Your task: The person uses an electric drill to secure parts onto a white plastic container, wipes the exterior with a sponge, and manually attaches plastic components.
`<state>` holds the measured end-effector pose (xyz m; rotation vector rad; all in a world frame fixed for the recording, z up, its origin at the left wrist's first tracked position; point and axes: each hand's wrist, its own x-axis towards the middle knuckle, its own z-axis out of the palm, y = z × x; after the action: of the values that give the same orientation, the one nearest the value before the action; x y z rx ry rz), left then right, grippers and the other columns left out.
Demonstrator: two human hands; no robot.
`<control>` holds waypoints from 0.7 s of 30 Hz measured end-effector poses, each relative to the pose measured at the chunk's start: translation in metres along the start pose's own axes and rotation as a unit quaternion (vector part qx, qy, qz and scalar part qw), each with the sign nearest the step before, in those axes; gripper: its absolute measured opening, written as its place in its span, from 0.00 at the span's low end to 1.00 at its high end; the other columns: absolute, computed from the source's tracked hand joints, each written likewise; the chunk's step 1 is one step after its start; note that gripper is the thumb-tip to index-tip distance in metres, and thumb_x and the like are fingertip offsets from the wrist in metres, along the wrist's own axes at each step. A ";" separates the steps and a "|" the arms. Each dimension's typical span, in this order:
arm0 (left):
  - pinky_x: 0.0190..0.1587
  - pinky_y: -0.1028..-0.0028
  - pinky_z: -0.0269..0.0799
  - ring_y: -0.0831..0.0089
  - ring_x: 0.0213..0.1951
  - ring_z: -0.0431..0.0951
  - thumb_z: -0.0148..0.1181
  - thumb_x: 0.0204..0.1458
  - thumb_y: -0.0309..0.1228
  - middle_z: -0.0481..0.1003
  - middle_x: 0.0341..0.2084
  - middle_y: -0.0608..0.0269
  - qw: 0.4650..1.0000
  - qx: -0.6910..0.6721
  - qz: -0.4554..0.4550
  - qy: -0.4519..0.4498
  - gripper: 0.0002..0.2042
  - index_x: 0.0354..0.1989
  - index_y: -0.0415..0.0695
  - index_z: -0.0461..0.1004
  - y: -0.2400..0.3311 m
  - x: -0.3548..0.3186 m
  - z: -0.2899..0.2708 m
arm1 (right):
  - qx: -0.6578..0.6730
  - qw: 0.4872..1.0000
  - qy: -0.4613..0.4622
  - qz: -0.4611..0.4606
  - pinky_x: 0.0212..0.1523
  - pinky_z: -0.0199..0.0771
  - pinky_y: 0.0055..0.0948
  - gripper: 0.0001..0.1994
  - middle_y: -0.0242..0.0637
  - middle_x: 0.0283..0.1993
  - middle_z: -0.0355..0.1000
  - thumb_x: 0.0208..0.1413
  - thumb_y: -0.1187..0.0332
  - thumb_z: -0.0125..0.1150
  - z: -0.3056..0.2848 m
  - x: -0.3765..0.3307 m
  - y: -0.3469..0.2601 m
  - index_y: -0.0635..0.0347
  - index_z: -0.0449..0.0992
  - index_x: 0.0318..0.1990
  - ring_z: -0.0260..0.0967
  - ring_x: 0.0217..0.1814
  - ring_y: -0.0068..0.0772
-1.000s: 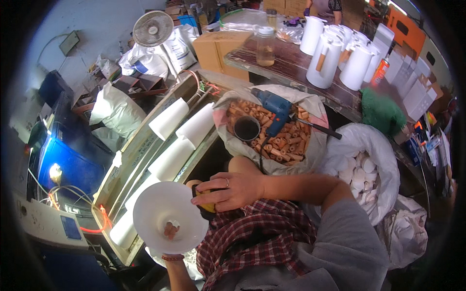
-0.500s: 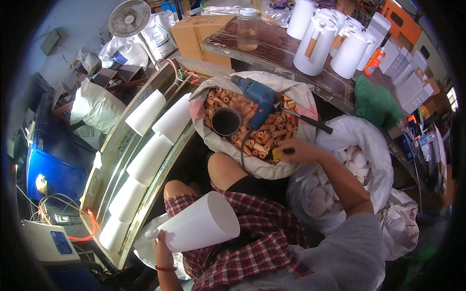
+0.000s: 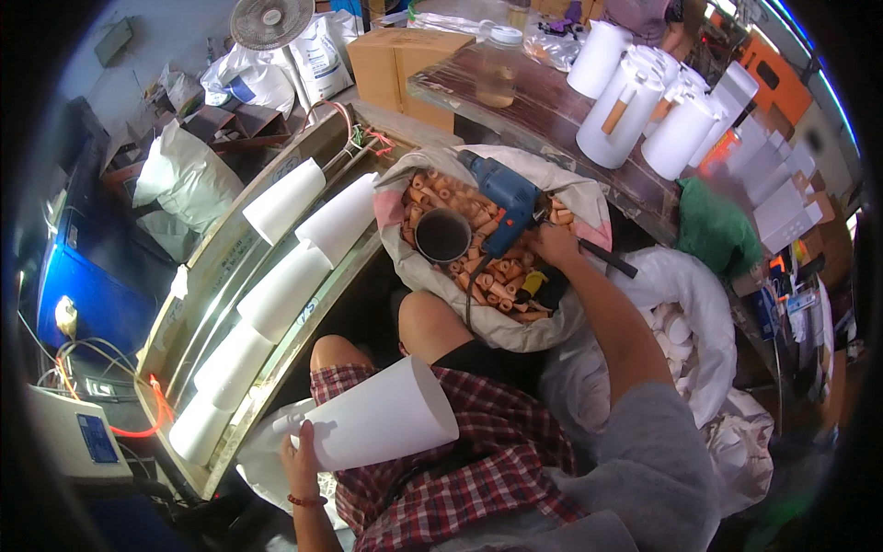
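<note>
My left hand (image 3: 298,460) is closed on the narrow end of a white tapered jug body (image 3: 382,419), near a small white knob. The jug body lies tilted across my lap, its wide end to the right. My right hand (image 3: 552,244) reaches into an open sack (image 3: 418,308) of short orange-brown tubes (image 3: 506,276), right beside a blue power drill (image 3: 506,193). Its fingertips are partly hidden among the tubes and the drill. A black side handle (image 3: 609,258) sticks out past the hand. A yellow-and-black tool handle (image 3: 531,285) and a dark round cup (image 3: 442,235) rest on the tubes.
Several white jug bodies (image 3: 285,283) lie in a wooden trough (image 3: 244,432) at left. On the dark table (image 3: 543,110) stand white jugs (image 3: 618,115) and a lidded jar (image 3: 499,66). A plastic bag (image 3: 708,304) of white discs sits right. Another person (image 3: 644,14) appears behind the table.
My right hand has moved up and away from the yellow-and-black handle to the drill's side. My left hand keeps its hold on the jug body. The whole view has shifted slightly.
</note>
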<state>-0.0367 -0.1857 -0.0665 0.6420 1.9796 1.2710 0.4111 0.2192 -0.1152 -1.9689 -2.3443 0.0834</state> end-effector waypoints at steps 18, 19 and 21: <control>0.37 0.64 0.71 0.52 0.35 0.76 0.58 0.50 0.34 0.75 0.32 0.48 0.971 0.043 0.235 -0.013 0.19 0.48 0.42 0.64 0.020 0.007 0.004 | 0.367 0.826 -0.169 -0.394 0.32 0.72 0.27 0.15 0.41 0.32 0.73 0.48 0.66 0.67 -0.133 -0.155 -0.304 0.65 0.69 0.37 0.73 0.30 0.28; 0.37 0.63 0.70 0.52 0.35 0.76 0.58 0.50 0.34 0.75 0.31 0.48 0.969 0.054 0.239 -0.006 0.18 0.48 0.42 0.64 0.021 0.006 0.004 | 0.348 0.827 -0.180 -0.404 0.32 0.72 0.27 0.15 0.41 0.32 0.73 0.48 0.65 0.66 -0.126 -0.156 -0.310 0.64 0.70 0.38 0.73 0.30 0.29; 0.36 0.61 0.69 0.51 0.34 0.75 0.58 0.51 0.34 0.74 0.30 0.48 0.968 0.062 0.243 0.000 0.18 0.48 0.41 0.64 0.020 0.004 0.001 | 0.311 0.826 -0.203 -0.425 0.32 0.72 0.28 0.15 0.39 0.33 0.73 0.50 0.64 0.65 -0.118 -0.160 -0.321 0.62 0.70 0.40 0.73 0.30 0.31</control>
<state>-0.0375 -0.1737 -0.0495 1.2457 1.9809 1.4263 0.1352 0.0049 0.0280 -0.5581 -2.6898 1.1134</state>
